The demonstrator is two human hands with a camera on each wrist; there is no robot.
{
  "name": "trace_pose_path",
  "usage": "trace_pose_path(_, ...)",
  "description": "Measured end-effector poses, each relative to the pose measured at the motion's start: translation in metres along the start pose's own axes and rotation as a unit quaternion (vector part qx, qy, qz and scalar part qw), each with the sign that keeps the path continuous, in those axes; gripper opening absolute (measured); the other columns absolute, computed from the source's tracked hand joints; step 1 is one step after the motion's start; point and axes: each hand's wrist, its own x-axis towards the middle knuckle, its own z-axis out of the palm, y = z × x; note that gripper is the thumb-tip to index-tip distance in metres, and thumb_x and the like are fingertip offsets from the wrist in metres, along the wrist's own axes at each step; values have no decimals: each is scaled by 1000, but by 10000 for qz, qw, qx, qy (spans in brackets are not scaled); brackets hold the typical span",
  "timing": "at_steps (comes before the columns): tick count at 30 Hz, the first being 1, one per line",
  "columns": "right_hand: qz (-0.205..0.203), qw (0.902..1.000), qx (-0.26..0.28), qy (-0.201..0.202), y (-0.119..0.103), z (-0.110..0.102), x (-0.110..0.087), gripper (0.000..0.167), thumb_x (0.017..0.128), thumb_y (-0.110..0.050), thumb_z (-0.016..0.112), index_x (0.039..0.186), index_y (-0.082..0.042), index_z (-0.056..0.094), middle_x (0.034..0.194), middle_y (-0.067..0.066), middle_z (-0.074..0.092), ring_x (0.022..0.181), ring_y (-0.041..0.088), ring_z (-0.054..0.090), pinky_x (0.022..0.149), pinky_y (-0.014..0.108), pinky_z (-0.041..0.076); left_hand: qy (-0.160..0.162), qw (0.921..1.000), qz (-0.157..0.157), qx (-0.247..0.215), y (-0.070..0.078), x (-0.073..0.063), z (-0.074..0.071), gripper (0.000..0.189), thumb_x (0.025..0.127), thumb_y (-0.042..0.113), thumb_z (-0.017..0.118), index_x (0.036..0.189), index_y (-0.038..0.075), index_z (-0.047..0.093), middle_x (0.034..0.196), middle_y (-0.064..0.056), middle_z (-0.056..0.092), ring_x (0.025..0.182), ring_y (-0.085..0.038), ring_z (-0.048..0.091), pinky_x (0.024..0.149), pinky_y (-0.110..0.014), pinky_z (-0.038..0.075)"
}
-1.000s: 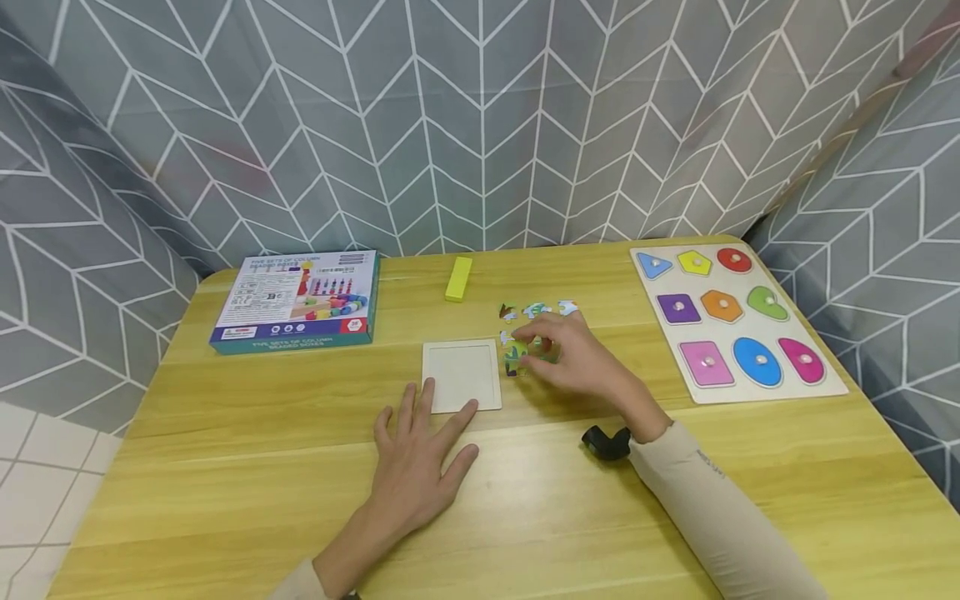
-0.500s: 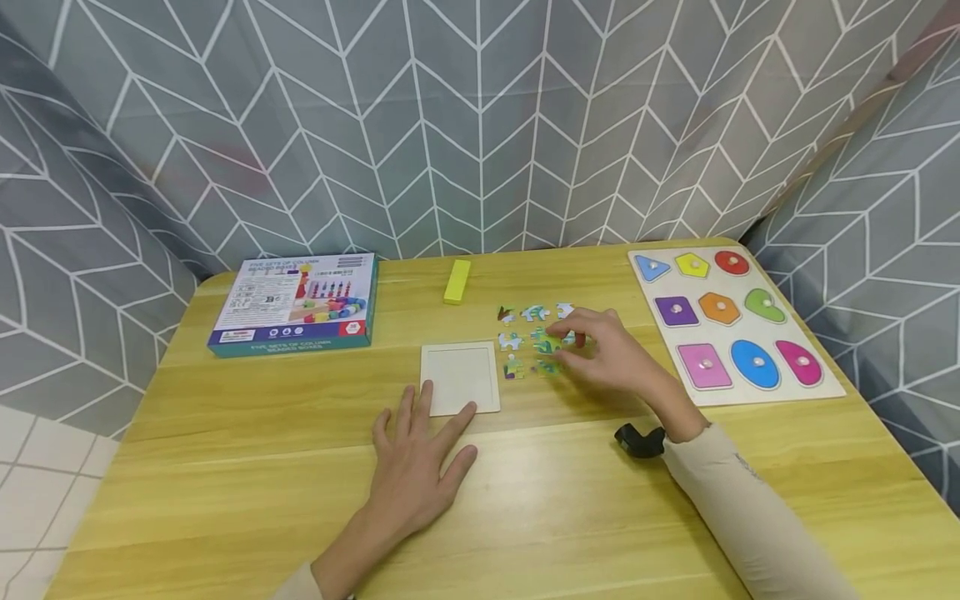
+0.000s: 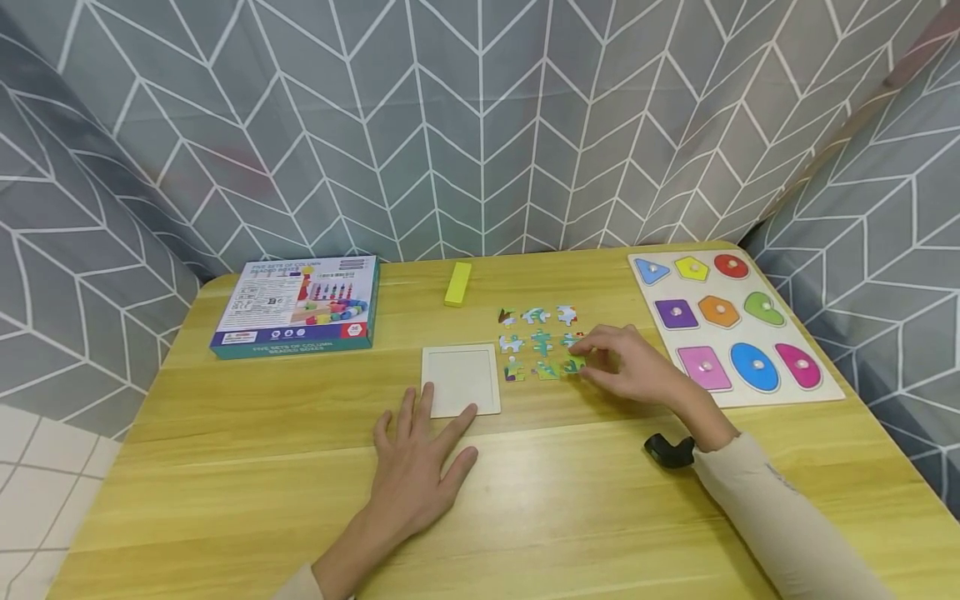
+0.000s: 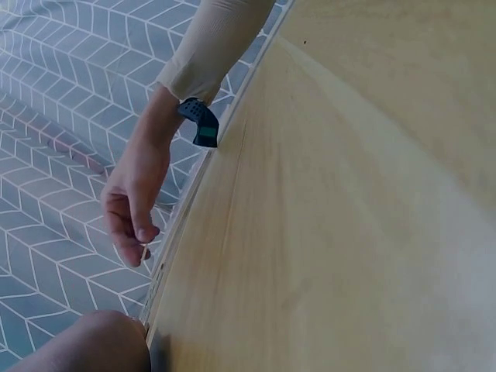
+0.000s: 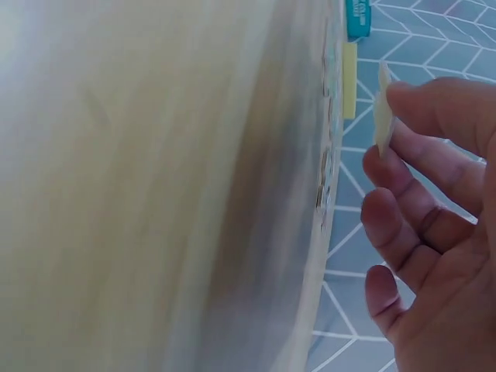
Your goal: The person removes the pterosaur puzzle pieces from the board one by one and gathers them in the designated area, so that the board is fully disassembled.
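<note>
Thin jigsaw puzzle pieces with green, blue and white print lie in spaced rows, several in all. At their near right corner my right hand pinches a green puzzle piece between thumb and fingers. Seen edge-on in the right wrist view, the pinched piece is a pale sliver raised off the table. My left hand lies with spread fingers on the table, fingertips on the near edge of a square white puzzle tray. The left wrist view shows only a bit of the left hand.
A beaded-toy box stands at the back left. Behind the tray lies a yellow block. To the right is a shape board with knobbed coloured pieces. A patterned grey curtain hangs beyond the table's back edge.
My right hand has moved rightward across the puzzle pieces, uncovering the left and middle columns and the far right piece. The left hand stays on the tray's edge.
</note>
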Motion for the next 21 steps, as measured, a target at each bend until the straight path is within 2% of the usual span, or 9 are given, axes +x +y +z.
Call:
trace_pose_path(6, -112, 9999, -2, -103, 8, -2, -4, 27, 87, -12, 79, 114, -11, 76, 102, -4, 73, 84, 14, 57, 79, 33, 34, -4, 10000, -8, -10, 0, 0, 0, 50, 101, 52, 51, 150, 42, 49, 166, -23, 26, 155, -46, 17, 113, -71, 9)
trace_pose_path(13, -357, 9989, 287, -112, 15, -2, -7, 24, 85, -4, 79, 108, -6, 75, 101, 0, 75, 83, 16, 59, 73, 28, 49, -26, 10000, -30, 10, 1, 0, 0, 50, 101, 52, 52, 150, 41, 49, 166, -24, 27, 155, -47, 18, 113, -71, 10)
trace_pose_path(21, -243, 9994, 188, -126, 17, 0, -8, 23, 85, -4, 79, 107, -7, 75, 98, 0, 73, 78, 11, 55, 71, 24, 47, 13, 10000, -4, 99, 1, 0, 0, 50, 101, 52, 52, 150, 42, 48, 166, -24, 28, 154, -47, 20, 112, -70, 11)
